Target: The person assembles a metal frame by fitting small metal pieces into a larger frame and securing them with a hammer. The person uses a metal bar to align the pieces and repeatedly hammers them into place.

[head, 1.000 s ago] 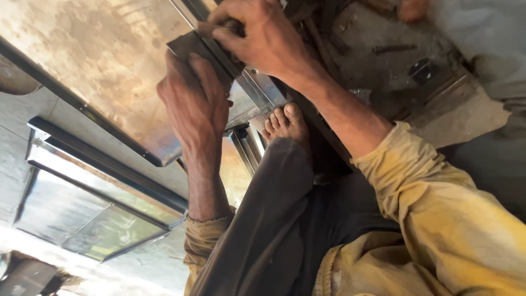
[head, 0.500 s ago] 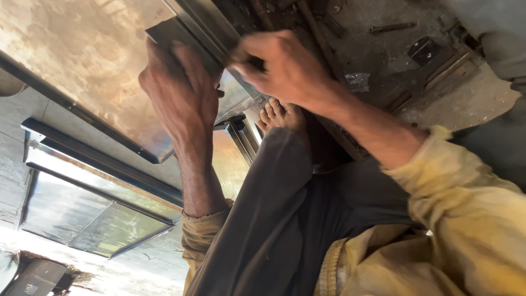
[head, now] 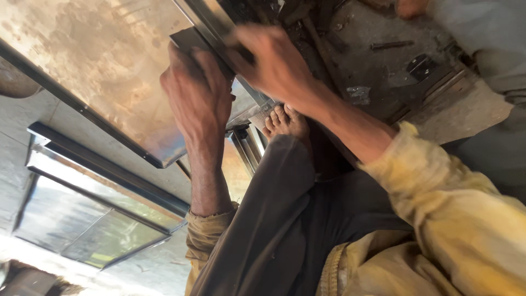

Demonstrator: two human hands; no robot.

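Note:
My left hand is clamped on a dark flat metal piece and holds it against the edge of a large rusty metal sheet. My right hand is blurred with motion. Its curled fingers lie over a grey metal rail that runs beside the dark piece, and whether they grip anything is unclear. My bare foot rests on the frame just below both hands. Both of my sleeves are yellow.
A dark framed metal panel lies on the concrete floor at the lower left. A grimy work surface with bits of scrap and a small bracket sits at the upper right. Another person's clothing shows at the top right.
My right hand has slid leftward along the rail toward the dark piece and is now blurred. My left hand keeps its grip in the same spot.

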